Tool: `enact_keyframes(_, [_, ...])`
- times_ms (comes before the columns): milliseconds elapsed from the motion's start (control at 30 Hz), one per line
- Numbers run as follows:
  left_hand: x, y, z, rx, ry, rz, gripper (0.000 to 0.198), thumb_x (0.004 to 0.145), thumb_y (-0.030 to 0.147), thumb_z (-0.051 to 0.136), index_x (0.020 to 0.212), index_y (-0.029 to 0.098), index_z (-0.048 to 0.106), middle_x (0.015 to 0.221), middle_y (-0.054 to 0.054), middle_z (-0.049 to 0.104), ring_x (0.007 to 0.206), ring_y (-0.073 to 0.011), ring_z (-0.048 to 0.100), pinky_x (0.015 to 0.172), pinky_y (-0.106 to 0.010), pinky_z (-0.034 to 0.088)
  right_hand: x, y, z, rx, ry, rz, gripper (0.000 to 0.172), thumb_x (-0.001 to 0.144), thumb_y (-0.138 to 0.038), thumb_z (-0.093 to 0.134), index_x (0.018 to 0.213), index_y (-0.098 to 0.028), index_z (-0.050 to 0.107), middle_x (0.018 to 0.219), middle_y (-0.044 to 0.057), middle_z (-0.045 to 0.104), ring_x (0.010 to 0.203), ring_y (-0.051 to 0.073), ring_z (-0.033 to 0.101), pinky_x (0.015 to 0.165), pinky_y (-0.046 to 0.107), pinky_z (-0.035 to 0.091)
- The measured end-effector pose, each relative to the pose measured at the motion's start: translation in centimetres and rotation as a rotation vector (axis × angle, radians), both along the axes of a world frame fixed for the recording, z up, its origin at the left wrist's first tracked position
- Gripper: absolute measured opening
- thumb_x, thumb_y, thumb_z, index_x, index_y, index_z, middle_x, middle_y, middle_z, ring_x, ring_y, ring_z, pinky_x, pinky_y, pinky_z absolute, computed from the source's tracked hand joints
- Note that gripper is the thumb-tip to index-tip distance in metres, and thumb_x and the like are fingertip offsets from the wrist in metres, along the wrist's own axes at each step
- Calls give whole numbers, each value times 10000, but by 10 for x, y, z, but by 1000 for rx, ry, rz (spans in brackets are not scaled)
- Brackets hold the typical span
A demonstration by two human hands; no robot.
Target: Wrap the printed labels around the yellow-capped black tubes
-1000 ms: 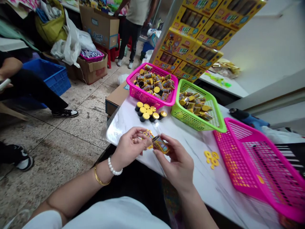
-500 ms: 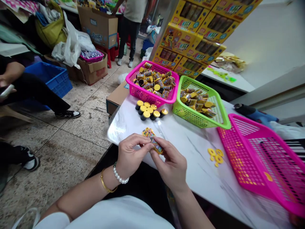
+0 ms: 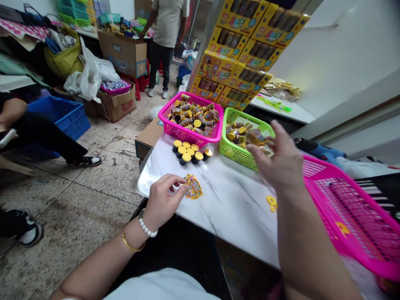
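Observation:
My left hand point(image 3: 165, 198) is closed in a pinch, thumb and index fingertips at the edge of a small fanned pile of yellow printed cards point(image 3: 194, 187) on the table. My right hand point(image 3: 279, 160) reaches over the green basket point(image 3: 233, 153), thumb and fingers spread wide. A motion-blurred small yellow-brown printed piece point(image 3: 255, 136) shows just beyond its fingers, apparently loose above the basket. Similar yellow and dark pieces point(image 3: 239, 131) lie inside. Several black tubs with yellow lids point(image 3: 186, 157) stand grouped beyond the cards.
Behind the tubs, a pink basket point(image 3: 187, 132) holds many small printed containers. Another pink basket point(image 3: 328, 200) is at right, near yellow rings point(image 3: 271, 203) on the white table point(image 3: 218, 212). Yellow boxes point(image 3: 218, 68) are stacked behind. A person point(image 3: 168, 29) stands farther back; another sits at left.
My hands have separated. The right has swung right and forward over the green basket, carrying the small printed piece there. The left stays near the cards, which now show more fully.

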State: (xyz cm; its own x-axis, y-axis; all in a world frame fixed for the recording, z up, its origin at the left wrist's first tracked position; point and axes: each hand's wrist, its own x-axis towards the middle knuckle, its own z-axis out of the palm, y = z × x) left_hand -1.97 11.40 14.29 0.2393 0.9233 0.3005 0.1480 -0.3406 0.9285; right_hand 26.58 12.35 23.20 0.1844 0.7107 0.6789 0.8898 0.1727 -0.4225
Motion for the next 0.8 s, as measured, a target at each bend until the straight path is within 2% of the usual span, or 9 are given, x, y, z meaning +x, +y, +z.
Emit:
enact_keyframes(100, [13,10,-7,190,300,13,77,885,185,653,850,167,719,833,-60,705,815,-186,643,780,-312,502,-7,3,4,19,-143,-14,518,879,-362,708,1358,-207,591,1386,153,591,1264,341,568,1028,515,485])
enact_keyframes(200, [31,20,-11,203,606,-7,93,892,194,641,864,161,724,845,-80,697,822,-227,655,730,-330,499,-45,-17,-28,-96,-91,181,222,913,-346,652,1082,-230,740,1095,96,747,1032,279,703,939,477,555])
enact_keyframes(300, [40,25,-11,196,755,-36,133,914,187,592,881,148,714,875,-86,691,778,-229,659,635,-312,476,-73,-40,-65,-235,49,260,155,904,-323,647,930,-237,773,1027,80,768,940,244,729,887,424,584])
enact_keyframes(367, [38,25,-10,224,718,-45,148,920,200,590,851,147,710,861,-75,688,754,-206,659,626,-292,476,-77,-48,-80,-298,188,221,177,894,-353,653,924,-236,782,1008,76,775,903,235,733,872,409,586])
enact_keyframes(467, [32,21,-11,379,523,-35,182,944,235,577,866,173,728,830,-53,694,761,-168,659,683,-257,502,-70,-48,-83,-416,468,152,353,869,-516,652,908,-194,790,879,87,780,766,226,722,715,366,602])
enact_keyframes(567, [28,15,-12,575,365,-3,239,978,238,517,934,192,747,825,-58,713,751,-158,656,704,-255,520,-66,-39,-77,-680,763,277,575,799,-696,640,785,-138,778,740,103,751,604,182,662,525,284,548])
enact_keyframes(633, [27,10,-12,642,315,18,245,978,228,513,948,194,754,817,-66,723,737,-163,652,700,-263,527,-69,-34,-75,-810,893,382,556,740,-685,714,709,-131,751,680,81,723,522,129,591,487,240,498])
enact_keyframes(700, [27,5,-9,620,247,30,216,962,215,542,1006,190,752,863,-79,738,766,-169,661,719,-270,533,-76,-30,-77,-772,1000,413,460,702,-593,801,681,-140,724,633,38,685,493,95,532,489,218,462])
enact_keyframes(800, [25,-2,-3,368,50,71,171,933,232,602,1004,176,746,881,-76,735,744,-150,656,692,-247,526,-88,-28,-84,-535,1082,374,417,726,-546,804,655,-155,681,593,4,629,514,99,517,507,223,446])
